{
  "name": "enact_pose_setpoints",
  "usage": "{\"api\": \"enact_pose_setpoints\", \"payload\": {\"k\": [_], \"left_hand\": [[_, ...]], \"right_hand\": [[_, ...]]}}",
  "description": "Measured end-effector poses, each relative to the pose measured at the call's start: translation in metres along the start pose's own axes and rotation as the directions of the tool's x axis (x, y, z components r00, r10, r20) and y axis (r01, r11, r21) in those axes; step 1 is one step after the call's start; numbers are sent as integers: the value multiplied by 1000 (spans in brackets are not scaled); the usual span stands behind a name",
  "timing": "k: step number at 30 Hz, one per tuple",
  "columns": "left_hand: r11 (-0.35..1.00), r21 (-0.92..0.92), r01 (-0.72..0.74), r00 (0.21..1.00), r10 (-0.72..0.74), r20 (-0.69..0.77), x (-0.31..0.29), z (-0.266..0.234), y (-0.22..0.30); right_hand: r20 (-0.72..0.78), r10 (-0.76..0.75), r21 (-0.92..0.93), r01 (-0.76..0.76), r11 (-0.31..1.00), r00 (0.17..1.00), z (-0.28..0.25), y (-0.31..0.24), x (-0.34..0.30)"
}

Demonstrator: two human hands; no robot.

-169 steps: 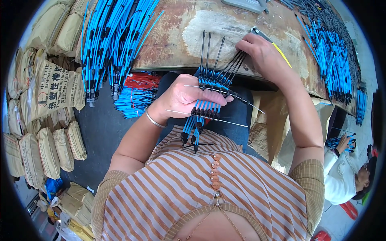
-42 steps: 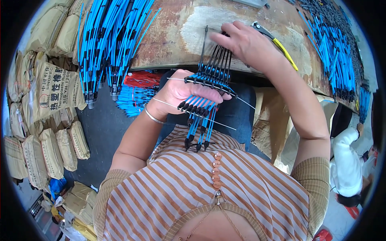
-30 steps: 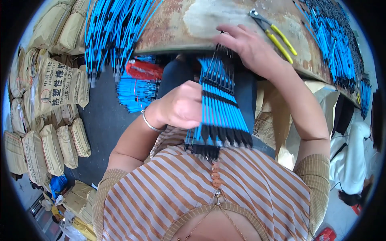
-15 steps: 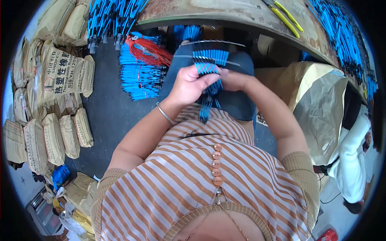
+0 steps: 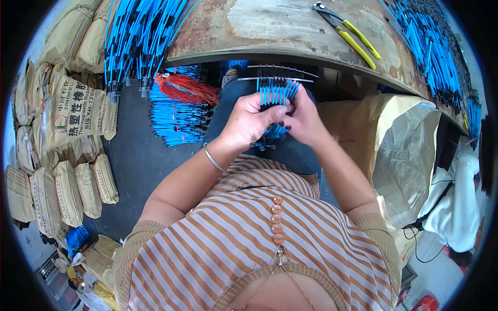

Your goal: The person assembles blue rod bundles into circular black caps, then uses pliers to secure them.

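- Had drawn back off the worktop [image 5: 290, 26] and down over the lap since a few seconds before; left hand [image 5: 249, 122] and right hand [image 5: 303, 119] met there.
- Both closed around one bundle of blue cords [image 5: 274, 93], left grip wrapped over the middle, right fingers pinched beside it.
- Two thin metal rods [image 5: 277, 72] lay crosswise through the fanned upper ends; black tips hung below the hands.
- Looked like gathering and squaring up after the picking at the worktop.
- Yellow-handled pliers [image 5: 353, 36] left on the rusty, scuffed top.
- More smooth blue cords [image 5: 140, 36] in heaps; red string tassel [image 5: 184, 88]; stacked paper sacks [image 5: 78, 109] at left.
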State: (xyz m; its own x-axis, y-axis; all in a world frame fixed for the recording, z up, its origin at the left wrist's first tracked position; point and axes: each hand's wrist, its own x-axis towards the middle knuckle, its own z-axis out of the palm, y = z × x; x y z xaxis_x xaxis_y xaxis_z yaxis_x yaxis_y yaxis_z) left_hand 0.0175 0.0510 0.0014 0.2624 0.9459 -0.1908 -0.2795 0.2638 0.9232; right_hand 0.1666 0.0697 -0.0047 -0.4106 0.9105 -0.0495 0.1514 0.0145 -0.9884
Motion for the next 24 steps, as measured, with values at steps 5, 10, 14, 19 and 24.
{"api": "enact_pose_setpoints", "payload": {"k": [5, 10, 14, 19, 24], "left_hand": [[994, 33, 108, 994, -108, 8, -6, -1, 1], [998, -16, -65, 995, 66, 70, -22, -11, -8], [989, 50, -141, 990, 140, 19, -27, -20, -6], [940, 176, -293, 939, 317, -130, -4, -18, 10], [986, 60, -152, 979, 143, 144, 21, -21, 30]], "right_hand": [[-305, -191, -164, 146, 976, 933, 25, 7, -7], [-304, -184, -186, 131, 974, 935, 31, 1, -12], [-353, -393, -377, 256, 890, 849, 28, 8, -8], [-397, -319, -312, 201, 929, 860, 28, 8, -8], [-431, -259, -219, 179, 959, 864, 39, -1, -10]]}}
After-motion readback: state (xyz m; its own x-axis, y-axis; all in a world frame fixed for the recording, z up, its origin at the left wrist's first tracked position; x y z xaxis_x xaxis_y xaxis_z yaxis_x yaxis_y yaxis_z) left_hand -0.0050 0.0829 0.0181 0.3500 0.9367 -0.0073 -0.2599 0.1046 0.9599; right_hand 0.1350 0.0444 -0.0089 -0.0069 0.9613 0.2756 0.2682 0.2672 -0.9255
